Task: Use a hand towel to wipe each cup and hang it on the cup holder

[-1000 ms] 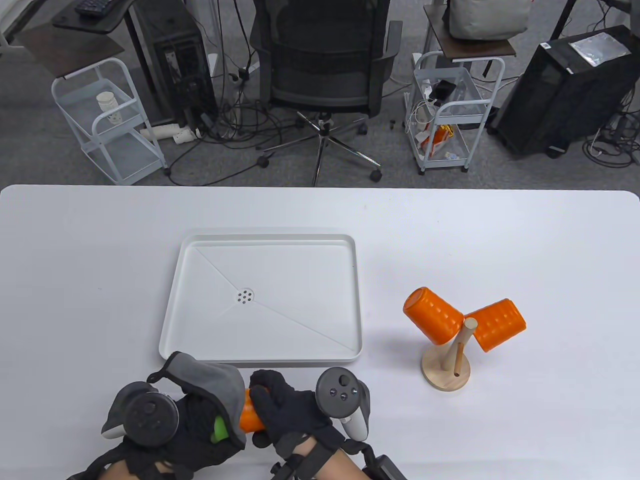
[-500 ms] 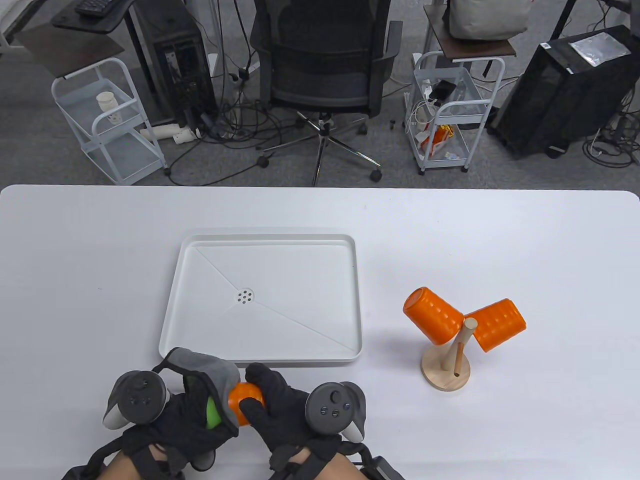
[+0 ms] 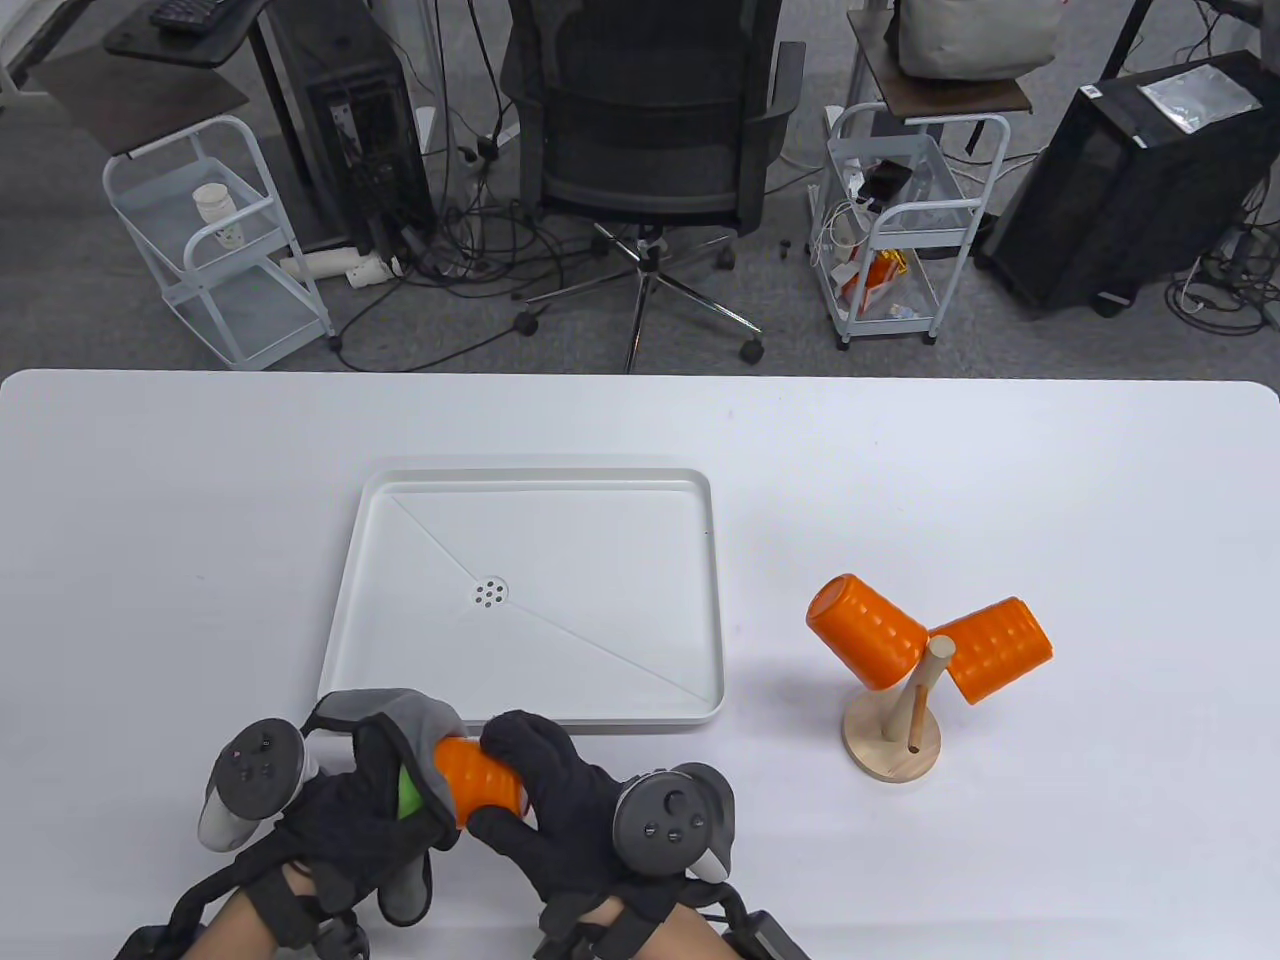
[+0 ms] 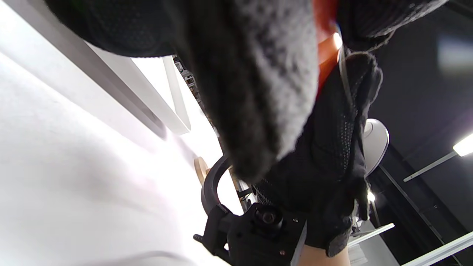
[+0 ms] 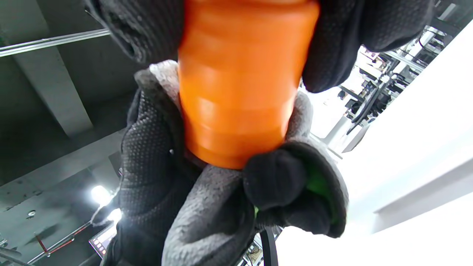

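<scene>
Orange cup (image 3: 478, 785) lies sideways in the right hand's (image 3: 560, 810) curled grip, left hand (image 3: 350, 810) clutching towel (image 3: 420, 715) round its end.

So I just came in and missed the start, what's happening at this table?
A person in sensor gloves is drying an orange cup. The right hand grips the cup, while the left hand holds a grey towel wrapped over the cup's end, near the table's front edge. Two more orange cups already hang on the wooden holder to the right. The white tray holds nothing.
</scene>
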`<state>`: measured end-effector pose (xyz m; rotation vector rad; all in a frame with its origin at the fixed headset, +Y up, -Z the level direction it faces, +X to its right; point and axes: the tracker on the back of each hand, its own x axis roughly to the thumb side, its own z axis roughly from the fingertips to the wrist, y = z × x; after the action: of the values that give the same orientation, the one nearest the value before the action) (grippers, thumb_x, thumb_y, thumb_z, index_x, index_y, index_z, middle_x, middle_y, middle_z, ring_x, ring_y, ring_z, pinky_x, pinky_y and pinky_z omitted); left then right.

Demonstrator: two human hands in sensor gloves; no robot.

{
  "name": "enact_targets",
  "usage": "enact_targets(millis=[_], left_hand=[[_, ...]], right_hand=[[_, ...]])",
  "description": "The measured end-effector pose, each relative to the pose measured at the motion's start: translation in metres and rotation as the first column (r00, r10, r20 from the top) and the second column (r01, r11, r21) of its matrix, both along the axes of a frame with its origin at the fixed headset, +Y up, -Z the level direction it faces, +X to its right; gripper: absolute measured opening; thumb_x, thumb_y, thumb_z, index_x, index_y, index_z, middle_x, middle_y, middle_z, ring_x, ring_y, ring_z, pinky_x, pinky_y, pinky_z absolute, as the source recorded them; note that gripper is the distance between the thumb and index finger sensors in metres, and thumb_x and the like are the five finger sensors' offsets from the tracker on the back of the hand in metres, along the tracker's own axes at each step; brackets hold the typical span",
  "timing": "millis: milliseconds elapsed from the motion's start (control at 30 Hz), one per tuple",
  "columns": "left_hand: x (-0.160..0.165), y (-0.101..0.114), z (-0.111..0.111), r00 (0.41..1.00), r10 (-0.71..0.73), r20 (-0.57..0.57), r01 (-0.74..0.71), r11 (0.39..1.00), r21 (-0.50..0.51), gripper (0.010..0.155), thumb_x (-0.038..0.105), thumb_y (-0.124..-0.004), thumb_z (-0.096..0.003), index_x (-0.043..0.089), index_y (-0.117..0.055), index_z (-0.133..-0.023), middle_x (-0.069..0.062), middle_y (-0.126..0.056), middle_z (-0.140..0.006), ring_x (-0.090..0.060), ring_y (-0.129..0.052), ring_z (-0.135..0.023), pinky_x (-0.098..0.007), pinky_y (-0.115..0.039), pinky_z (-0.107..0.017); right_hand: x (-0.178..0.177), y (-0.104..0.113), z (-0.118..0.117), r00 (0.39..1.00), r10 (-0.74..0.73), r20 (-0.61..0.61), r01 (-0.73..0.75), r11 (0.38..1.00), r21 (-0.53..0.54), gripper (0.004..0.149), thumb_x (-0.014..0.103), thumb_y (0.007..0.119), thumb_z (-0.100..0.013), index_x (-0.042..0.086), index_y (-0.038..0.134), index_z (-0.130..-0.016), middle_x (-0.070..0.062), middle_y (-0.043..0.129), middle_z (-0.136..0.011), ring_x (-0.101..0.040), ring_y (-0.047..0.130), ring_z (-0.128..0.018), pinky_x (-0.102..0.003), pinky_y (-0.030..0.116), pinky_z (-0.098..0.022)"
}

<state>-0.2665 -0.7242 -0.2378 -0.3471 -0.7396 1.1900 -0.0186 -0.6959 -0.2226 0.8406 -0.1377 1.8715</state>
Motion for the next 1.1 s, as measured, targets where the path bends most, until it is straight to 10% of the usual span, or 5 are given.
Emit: enact_targets(millis=[667,1100], left_hand=[[-0.008,0.004,-0.002,0.991,0.120,-0.056,-0.124,0.991,-0.059,0.084,0.069,-0.067,-0.0478,0.045,-0.004,-0.098,-0.011,-0.019,-0.112,-0.025,-0.093,-0.071,-0.057,-0.076,-0.059],[-0.008,0.002,-0.003,0.992,0.114,-0.061,-0.119,0.990,-0.081,0.084,0.069,-0.067,-0.0477,0.045,-0.004,-0.098,-0.011,-0.019,-0.112,-0.026,-0.092,-0.071,-0.057,-0.075,-0.060]], right_hand=[[0.071,0.074,0.040,0.970,0.075,0.232,-0.132,0.962,0.239,0.076,0.043,0.085,-0.047,0.007,0.051,-0.104,-0.027,0.060,-0.103,-0.053,0.083,-0.071,-0.071,0.062,-0.061],[0.199,0.133,0.095,0.736,0.204,0.645,-0.440,0.869,0.227,0.076,0.047,0.087,-0.045,0.011,0.055,-0.104,-0.024,0.063,-0.103,-0.051,0.082,-0.069,-0.070,0.062,-0.060]])
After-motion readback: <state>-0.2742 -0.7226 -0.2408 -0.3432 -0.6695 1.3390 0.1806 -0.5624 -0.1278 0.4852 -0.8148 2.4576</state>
